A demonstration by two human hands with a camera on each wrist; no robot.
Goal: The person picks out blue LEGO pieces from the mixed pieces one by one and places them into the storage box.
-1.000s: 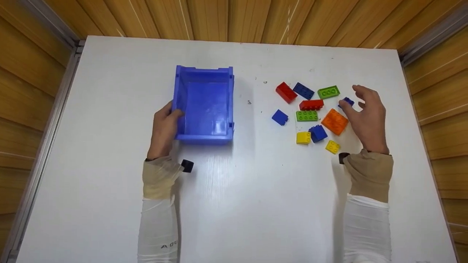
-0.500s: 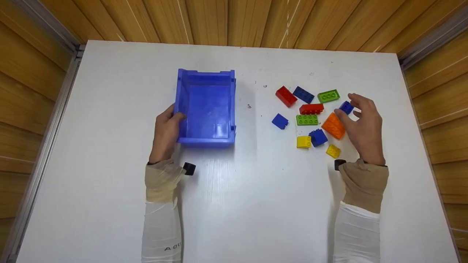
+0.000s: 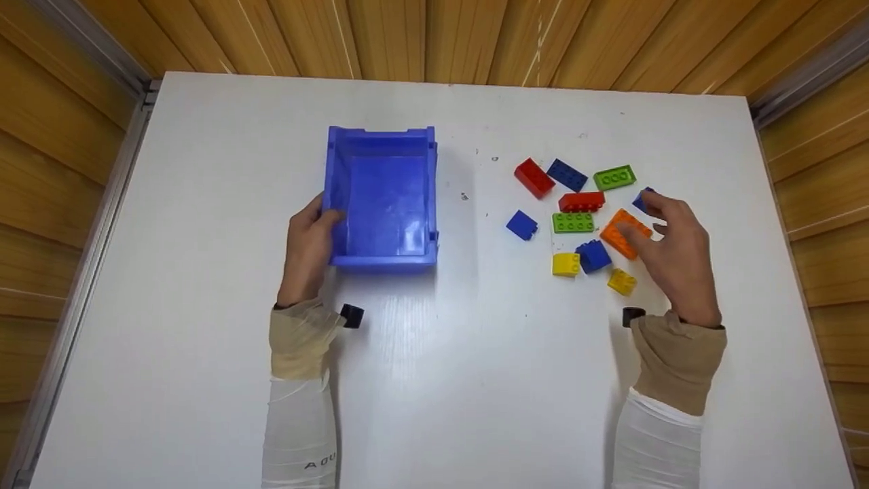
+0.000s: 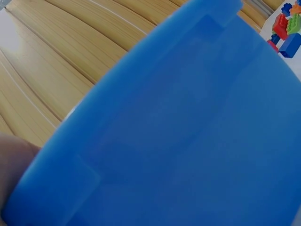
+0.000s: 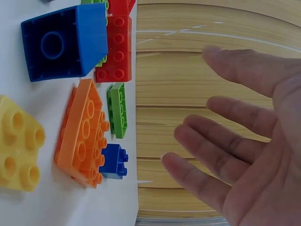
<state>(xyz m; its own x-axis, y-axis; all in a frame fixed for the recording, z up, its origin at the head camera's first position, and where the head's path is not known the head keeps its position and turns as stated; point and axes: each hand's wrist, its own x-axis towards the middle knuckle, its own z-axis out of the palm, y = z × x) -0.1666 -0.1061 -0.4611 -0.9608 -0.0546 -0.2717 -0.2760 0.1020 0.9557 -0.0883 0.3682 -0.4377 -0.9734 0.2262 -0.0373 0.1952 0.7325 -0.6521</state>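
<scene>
Left hand [image 3: 309, 248]: grips the left wall of the blue bin [image 3: 382, 197] near its front corner, thumb hooked over the rim. Bin sits on the white worktop [image 3: 434, 380], long axis running away from the person; nothing visible inside.

Right hand [image 3: 672, 251]: fingers [image 5: 221, 150] spread and relaxed, grasping nothing, poised over the right edge of the brick cluster. In the wrist view they are clear of the bricks.

Orange brick [image 3: 625, 233]: directly under the thumb tip, just left of the palm. Long axis diagonal, from far-right to near-left. Small blue brick [image 3: 641, 200] lies at the index fingertip, just beyond.

Right hand is far nearer the bricks; the bin lies well apart to their left.
</scene>
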